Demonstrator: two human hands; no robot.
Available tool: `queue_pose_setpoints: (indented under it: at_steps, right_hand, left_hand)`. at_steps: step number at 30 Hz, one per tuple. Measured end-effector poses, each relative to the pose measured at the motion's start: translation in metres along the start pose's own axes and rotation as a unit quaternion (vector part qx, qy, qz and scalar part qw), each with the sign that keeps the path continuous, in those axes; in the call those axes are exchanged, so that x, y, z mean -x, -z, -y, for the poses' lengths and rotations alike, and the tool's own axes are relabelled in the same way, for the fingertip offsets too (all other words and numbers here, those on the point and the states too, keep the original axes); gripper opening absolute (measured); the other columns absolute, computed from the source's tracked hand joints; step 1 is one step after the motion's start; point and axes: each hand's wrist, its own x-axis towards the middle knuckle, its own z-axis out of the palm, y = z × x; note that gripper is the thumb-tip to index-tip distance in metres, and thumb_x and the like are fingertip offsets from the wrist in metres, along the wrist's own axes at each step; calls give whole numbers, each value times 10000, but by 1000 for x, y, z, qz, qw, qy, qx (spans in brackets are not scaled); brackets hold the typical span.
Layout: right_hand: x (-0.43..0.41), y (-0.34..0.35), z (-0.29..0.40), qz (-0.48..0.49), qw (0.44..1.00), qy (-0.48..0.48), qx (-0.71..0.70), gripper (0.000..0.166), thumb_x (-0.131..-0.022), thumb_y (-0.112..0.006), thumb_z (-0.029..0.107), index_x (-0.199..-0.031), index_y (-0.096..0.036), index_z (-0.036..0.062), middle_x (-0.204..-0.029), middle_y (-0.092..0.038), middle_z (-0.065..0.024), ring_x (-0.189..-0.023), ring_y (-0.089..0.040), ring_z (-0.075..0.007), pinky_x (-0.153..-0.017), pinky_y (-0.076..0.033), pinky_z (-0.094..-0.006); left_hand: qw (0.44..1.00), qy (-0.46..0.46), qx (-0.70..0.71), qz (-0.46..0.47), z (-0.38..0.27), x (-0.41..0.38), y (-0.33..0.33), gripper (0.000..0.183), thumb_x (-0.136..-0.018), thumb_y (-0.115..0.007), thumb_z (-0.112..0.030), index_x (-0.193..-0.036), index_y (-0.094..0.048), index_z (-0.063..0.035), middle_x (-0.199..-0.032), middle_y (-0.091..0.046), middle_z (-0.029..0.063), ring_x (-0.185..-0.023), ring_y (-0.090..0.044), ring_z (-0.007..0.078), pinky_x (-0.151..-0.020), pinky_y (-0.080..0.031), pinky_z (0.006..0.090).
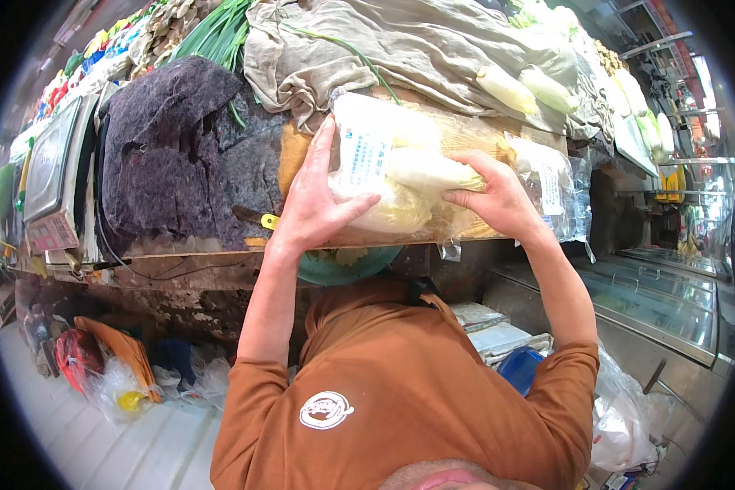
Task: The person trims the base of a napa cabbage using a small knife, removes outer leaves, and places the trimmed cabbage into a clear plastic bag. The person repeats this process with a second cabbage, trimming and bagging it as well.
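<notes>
A printed clear plastic bag [358, 147] lies on a wooden board [465, 125], with pale napa cabbages [398, 208] in it. My left hand [318, 196] holds the bag's left side, fingers stretched along its edge and thumb across the front. My right hand [493, 193] grips the leafy end of one cabbage [432, 171] at the bag's right side. That cabbage lies over the others; whether it is fully inside the bag cannot be made out. A knife with a yellow handle [270, 221] lies by my left wrist, its blade on dark cloth.
Dark felt-like cloth [159, 147] and a weighing scale [52, 162] stand left. Beige cloth [404, 43], green onions [211, 37] and two cabbages [505, 90] lie behind. A second bag stack [545, 184] is right. A green basin [349, 266] sits below the board's edge.
</notes>
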Motion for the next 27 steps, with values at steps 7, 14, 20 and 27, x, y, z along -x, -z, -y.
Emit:
queue_pose_setpoints:
  at_steps: [7,14,20,27]
  right_hand:
    - [-17,-17,2,15,998,2,61,617,-858,-864,156,-1402,-617,1,-1288,-699,-185,-1207,-658,-354,-1072,-497,-399]
    - [2,1,24,-3,989,9,146,573,-868,-836,180,-1368,-612,11,-1247,-686,-217,-1202,-656,-391,-1028,-519,-448]
    - [3,-11,16,-16,976,11,218,412,-882,-772,109,-1247,-634,-22,-1116,-700,-247,-1039,-684,-443,-925,-556,-496]
    - [-20,-49,16,-69,993,24,96,356,-861,-805,111,-1167,-669,-9,-1096,-712,-254,-1041,-688,-451,-906,-562,-489]
  left_hand:
    - [999,-11,36,-2,6,-1,-3,1219,-731,-940,-213,-1645,-202,113,-1693,-322,292,-1595,-320,353,-1308,-268,403]
    - [994,10,106,1,1,0,1,1219,-738,-939,-175,-1670,-192,73,-1686,-353,259,-1583,-340,314,-1298,-269,394]
    - [988,17,150,-15,10,-9,1,994,-951,-773,-324,-1660,-214,92,-1710,-297,283,-1605,-287,355,-1310,-224,415]
    - [985,4,172,4,18,-9,-1,832,-1034,-599,-302,-1665,-221,88,-1748,-245,252,-1635,-219,320,-1322,-170,405]
